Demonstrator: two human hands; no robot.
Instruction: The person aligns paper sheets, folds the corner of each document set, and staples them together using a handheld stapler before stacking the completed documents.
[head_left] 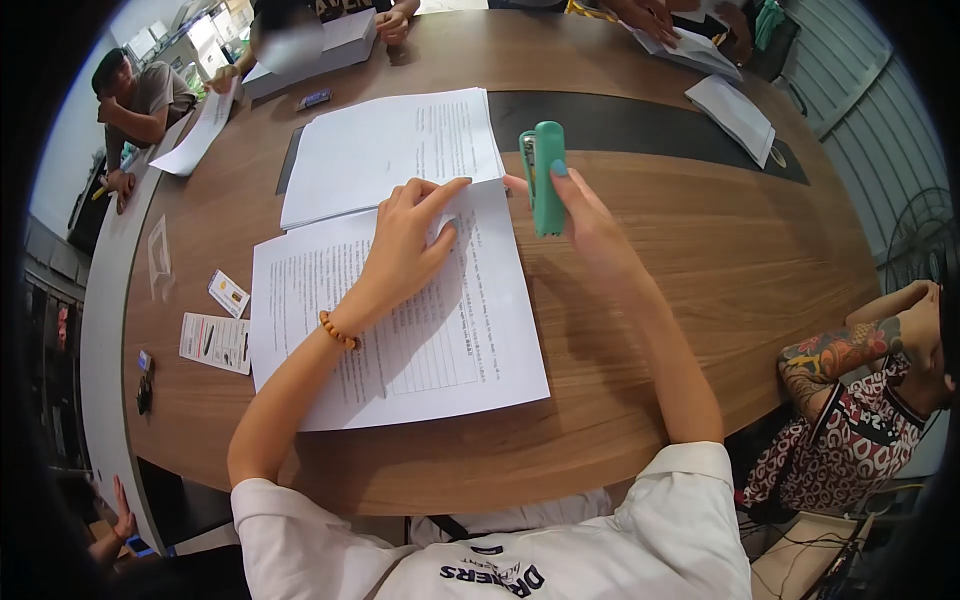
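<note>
My right hand (pixel 592 222) grips a mint-green stapler (pixel 548 190), held upright just right of the paper edges. Its thumb presses along the stapler's side, and a fingertip reaches toward the sheets' corner. My left hand (pixel 408 240) rests on the papers with thumb and index finger stretched apart, holding nothing. The index fingertip touches the near edge of the upper paper stack (pixel 400 140). Under the left hand and forearm lies a lower printed sheet (pixel 430 350), with text and a ruled table on it.
Two cards, a white one (pixel 215 342) and a smaller one (pixel 229 293), lie left of the papers. A clear plastic holder (pixel 159 258) stands near the left edge. More papers (pixel 733 118) lie at the far right. Several people sit around the table (pixel 690 230).
</note>
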